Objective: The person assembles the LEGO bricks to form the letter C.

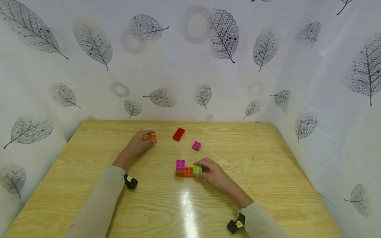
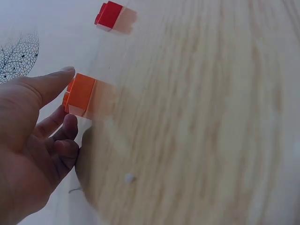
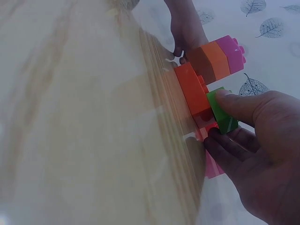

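Note:
At the back left of the table, my left hand (image 1: pixel 140 142) pinches an orange toy brick (image 1: pixel 152 138) between thumb and fingers. In the left wrist view this orange brick (image 2: pixel 81 93) rests on or just over the wood; I cannot tell which. My right hand (image 1: pixel 212 172) pinches a green brick (image 1: pixel 197 169) at the right end of a long red-orange brick (image 1: pixel 188 171). The right wrist view shows the green brick (image 3: pixel 224 112) tilted against that long brick (image 3: pixel 192 96). On the long brick's other end sits an orange brick (image 3: pixel 213 61) topped by a pink one (image 1: pixel 180 164).
A red brick (image 1: pixel 178 134) lies on the table behind the stack, with a loose pink brick (image 1: pixel 196 145) nearer to it. A leaf-patterned white curtain (image 1: pixel 178 66) hangs along the table's back and sides. Both wrists wear black cameras (image 1: pixel 131 182).

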Action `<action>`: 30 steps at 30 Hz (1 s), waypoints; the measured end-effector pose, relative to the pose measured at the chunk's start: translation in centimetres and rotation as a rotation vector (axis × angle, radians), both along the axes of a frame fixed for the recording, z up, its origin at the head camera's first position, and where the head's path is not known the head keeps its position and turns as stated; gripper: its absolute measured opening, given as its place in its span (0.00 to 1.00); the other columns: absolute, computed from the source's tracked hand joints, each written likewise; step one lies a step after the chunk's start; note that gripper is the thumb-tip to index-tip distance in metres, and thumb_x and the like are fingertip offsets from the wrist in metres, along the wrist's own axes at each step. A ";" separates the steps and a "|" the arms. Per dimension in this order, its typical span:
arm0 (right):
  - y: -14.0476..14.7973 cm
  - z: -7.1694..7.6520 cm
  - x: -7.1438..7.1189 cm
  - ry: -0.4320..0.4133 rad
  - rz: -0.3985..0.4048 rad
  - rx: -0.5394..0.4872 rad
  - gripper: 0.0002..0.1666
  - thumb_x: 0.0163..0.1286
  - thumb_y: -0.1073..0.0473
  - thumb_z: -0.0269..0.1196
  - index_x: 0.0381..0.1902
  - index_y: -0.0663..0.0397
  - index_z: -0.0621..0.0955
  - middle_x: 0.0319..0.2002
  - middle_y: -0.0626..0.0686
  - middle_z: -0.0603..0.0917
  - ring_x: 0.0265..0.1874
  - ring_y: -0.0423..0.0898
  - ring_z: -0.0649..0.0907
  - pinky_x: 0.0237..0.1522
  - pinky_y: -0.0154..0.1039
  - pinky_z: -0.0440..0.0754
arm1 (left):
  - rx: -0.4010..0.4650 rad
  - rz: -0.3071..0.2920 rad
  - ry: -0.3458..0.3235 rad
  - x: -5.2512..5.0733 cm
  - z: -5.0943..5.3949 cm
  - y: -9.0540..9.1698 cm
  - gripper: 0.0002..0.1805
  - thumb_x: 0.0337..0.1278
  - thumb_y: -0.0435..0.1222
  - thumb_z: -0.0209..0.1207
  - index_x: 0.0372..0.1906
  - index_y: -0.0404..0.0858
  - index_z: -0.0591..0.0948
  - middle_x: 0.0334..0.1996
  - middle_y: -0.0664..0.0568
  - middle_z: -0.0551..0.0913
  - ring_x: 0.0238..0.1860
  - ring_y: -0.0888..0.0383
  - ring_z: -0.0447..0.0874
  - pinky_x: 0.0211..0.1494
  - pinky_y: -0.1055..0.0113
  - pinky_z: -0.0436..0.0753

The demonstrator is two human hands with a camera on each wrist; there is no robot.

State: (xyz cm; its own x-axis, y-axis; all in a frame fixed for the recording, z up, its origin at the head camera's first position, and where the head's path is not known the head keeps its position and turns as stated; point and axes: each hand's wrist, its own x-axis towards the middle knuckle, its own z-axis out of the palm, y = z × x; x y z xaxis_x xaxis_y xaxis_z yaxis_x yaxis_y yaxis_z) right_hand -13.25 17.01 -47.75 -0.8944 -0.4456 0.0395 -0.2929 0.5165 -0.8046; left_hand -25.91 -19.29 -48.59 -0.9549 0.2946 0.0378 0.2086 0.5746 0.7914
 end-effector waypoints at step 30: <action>0.1 -0.1 0.0 0.003 0.007 -0.002 0.24 0.69 0.53 0.68 0.61 0.47 0.81 0.55 0.46 0.80 0.58 0.47 0.79 0.62 0.50 0.76 | -0.007 0.022 -0.056 0.9 0.2 0.2 0.27 0.67 0.41 0.64 0.66 0.36 0.76 0.66 0.37 0.71 0.55 0.43 0.74 0.61 0.47 0.72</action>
